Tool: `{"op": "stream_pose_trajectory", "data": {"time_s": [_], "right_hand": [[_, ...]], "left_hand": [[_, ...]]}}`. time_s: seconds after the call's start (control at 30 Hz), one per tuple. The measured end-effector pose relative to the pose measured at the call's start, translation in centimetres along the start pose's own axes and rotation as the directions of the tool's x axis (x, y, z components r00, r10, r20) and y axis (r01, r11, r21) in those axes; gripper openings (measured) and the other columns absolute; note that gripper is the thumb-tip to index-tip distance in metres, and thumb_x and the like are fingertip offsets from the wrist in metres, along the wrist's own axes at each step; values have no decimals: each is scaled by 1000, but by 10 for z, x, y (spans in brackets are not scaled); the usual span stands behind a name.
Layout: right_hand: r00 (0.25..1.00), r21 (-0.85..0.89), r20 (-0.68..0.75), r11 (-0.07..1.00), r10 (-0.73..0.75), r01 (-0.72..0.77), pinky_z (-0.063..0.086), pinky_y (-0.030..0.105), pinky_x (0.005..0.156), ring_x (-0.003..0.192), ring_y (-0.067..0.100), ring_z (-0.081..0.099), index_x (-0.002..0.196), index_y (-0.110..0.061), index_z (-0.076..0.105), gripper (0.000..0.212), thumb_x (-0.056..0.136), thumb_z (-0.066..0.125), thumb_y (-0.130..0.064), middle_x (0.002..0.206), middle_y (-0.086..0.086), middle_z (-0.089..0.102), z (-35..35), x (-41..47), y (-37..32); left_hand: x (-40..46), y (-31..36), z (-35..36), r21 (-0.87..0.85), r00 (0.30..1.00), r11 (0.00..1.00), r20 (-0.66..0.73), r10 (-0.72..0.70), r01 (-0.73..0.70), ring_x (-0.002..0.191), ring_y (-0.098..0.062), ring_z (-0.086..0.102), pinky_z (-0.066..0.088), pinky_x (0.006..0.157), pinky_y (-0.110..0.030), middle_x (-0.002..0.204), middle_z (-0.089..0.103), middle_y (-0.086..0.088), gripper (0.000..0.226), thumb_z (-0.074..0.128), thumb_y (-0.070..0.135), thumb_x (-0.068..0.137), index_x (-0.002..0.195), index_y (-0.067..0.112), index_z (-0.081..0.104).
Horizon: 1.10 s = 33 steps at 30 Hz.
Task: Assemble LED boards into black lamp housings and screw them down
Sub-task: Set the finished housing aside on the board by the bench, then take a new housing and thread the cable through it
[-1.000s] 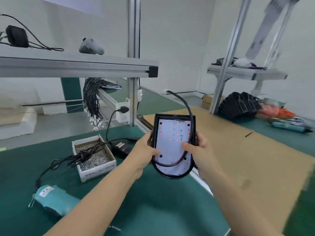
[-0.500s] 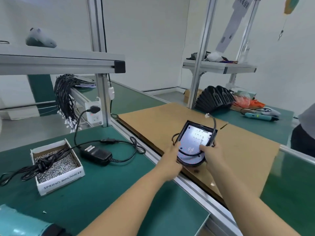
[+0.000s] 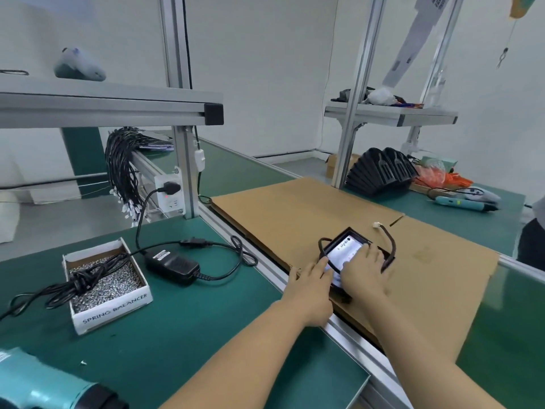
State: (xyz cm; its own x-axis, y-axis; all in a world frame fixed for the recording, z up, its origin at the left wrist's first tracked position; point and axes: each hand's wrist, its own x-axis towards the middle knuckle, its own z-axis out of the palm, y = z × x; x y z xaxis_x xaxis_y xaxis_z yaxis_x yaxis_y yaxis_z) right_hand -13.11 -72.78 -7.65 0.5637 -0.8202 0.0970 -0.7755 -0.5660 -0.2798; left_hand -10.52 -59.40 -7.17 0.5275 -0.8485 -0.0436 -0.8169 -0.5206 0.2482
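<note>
**Lamp housing down on the cardboard, both hands on it**

Lamp housing (image 3: 352, 255) — black, with the white LED board (image 3: 345, 250) seated inside — lies flat on the brown cardboard sheet (image 3: 295, 208), at about 3 o'clock from the screw box (image 3: 106, 286). The left hand (image 3: 309, 286) rests at its near-left edge with straight fingers touching the rim. The right hand (image 3: 364, 270) lies flat across the board, fingers extended and pressing down, gripping nothing. A black cable (image 3: 390, 240) loops from the housing toward 1 o'clock and ends in a white plug. On the green bench (image 3: 182, 335), a black power adapter (image 3: 172, 265) sits between box and cardboard — a teal screwdriver (image 3: 44, 385) lies at 7 o'clock.
</note>
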Motion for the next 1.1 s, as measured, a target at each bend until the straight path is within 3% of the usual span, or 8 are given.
{"op": "stream_pose_trajectory", "data": {"time_s": [0.2, 0.37, 0.53, 0.77, 0.9, 1.1], "right_hand": [[987, 36, -5, 987, -159, 159, -5, 57, 114, 148, 24, -1, 151, -4, 7, 61, 101, 34, -26, 161, 10, 0, -14, -20, -35], [932, 60, 50, 933, -358, 355, -3, 57, 114, 148, 21, -1, 153, -7, 5, 60, 103, 28, -31, 162, 6, -1, -17, -57, -76], [807, 105, 140, 819, -574, 564, -5, 59, 113, 149, 19, -2, 154, -14, 2, 59, 104, 22, -40, 163, 2, -4, -8, -112, -136], [571, 213, 213, 608, -793, 765, -11, 61, 111, 149, 17, -5, 154, -17, 4, 57, 104, 21, -41, 163, 0, -3, 16, -195, -214], [449, 223, 259, 505, -855, 834, -14, 62, 110, 149, 19, -6, 154, -18, 1, 57, 104, 19, -40, 163, 2, -5, 28, -243, -252], [349, 230, 295, 420, -890, 878, -12, 62, 111, 149, 20, -5, 154, -17, 1, 58, 104, 19, -40, 163, 4, -4, 38, -290, -285]], "left_hand": [[-24, -16, -15, -37, 998, 997, 13, -68, 69, 148, -19, -10, -9, 117, -53, 162, -11, 1, 70, 38, 16, 98, 154, 19, -4], [-65, -47, -27, -19, 972, 972, -10, -236, 236, 148, -21, -10, -10, 115, -53, 162, -12, 4, 73, 38, 10, 96, 154, 19, -4], [-119, -91, -42, -27, 905, 906, -44, -424, 423, 149, -22, -10, -10, 115, -53, 161, -14, 7, 72, 37, 15, 98, 154, 22, -8], [-222, -152, -54, -37, 760, 765, -93, -643, 642, 148, -22, -11, -10, 114, -56, 162, -13, 7, 64, 37, 29, 99, 154, 26, 4], [-276, -178, -52, -42, 659, 664, -86, -747, 747, 148, -22, -12, -8, 114, -57, 161, -14, 6, 59, 34, 32, 101, 153, 27, 7], [-329, -213, -51, -63, 538, 558, -199, -819, 827, 148, -18, -9, -3, 115, -55, 162, -9, 10, 59, 34, 34, 101, 153, 30, 7]]}}
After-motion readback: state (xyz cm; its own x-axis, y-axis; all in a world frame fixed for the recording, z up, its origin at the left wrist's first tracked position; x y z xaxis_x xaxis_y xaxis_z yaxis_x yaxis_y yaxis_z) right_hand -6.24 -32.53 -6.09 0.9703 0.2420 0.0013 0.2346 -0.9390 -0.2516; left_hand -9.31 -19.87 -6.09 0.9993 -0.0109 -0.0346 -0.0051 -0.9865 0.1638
